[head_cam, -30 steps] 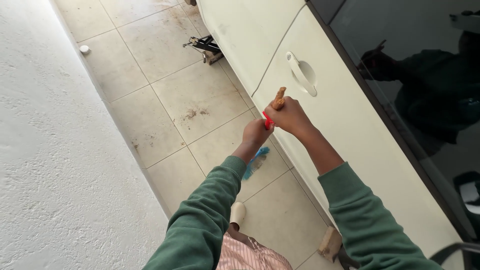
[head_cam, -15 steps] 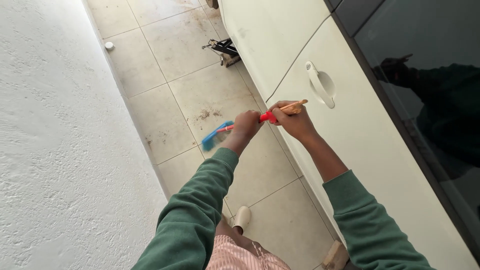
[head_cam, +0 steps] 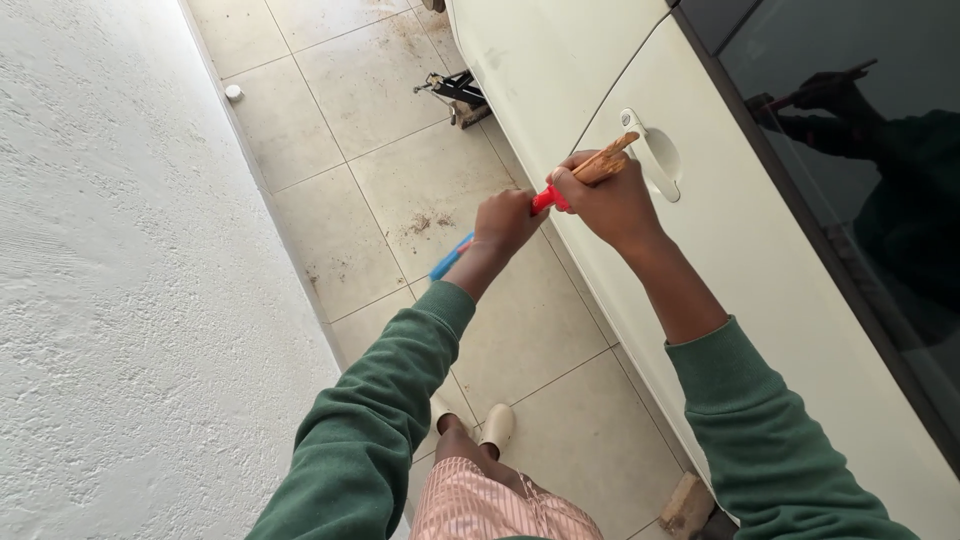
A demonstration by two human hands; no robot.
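Both my hands grip one broom. Its stick is wooden at the top end and red lower down. My right hand is closed around the upper part, close beside the car door. My left hand is closed lower on the stick. The blue broom head shows just beyond my left wrist, above the tiled floor. Green sleeves cover both my arms.
A cream car door with a pull handle and dark window fills the right. A rough white wall runs along the left. A black jack lies under the car. Dirt patch, small white cap, wooden block.
The broom head swung from below my left arm out to the left, then drew back toward my wrist. Both hands rose toward the door handle, and the wooden end tilted up to the right.
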